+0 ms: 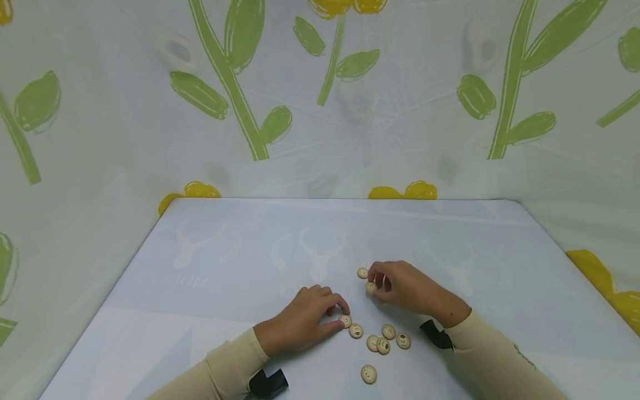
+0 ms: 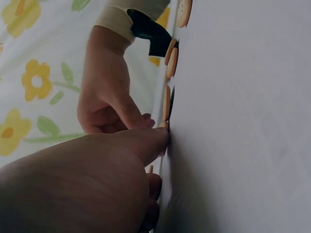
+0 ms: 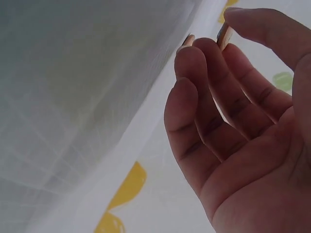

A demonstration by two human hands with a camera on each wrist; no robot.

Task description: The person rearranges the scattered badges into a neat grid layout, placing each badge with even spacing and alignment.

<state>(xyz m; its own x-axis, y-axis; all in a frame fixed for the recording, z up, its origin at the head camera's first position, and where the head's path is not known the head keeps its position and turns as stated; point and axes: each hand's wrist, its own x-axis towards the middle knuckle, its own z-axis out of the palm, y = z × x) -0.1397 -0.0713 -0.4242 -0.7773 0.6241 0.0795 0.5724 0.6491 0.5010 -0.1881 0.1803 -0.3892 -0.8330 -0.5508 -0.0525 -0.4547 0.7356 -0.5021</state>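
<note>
Small round wooden discs with dark printed marks lie on the table. My left hand [image 1: 307,322] pinches one disc [image 1: 345,320] at the tabletop between thumb and fingers; in the left wrist view the thumb [image 2: 158,141] hides most of it. Touching or nearly touching that one is another disc [image 1: 356,331]. Farther out, my right hand [image 1: 407,286] holds a disc [image 1: 370,287] by its edges, seen edge-on as a thin wooden disc [image 3: 224,36] in the right wrist view. Just beyond those fingertips lies one more disc [image 1: 362,273].
Between the forearms several discs lie close together, one disc [image 1: 383,346] overlapping its neighbour. A single disc [image 1: 369,374] sits nearer the front. The white table [image 1: 225,250] has faint printed antlers, and a flower-patterned sheet [image 1: 400,139] hangs behind it. Black straps circle both wrists.
</note>
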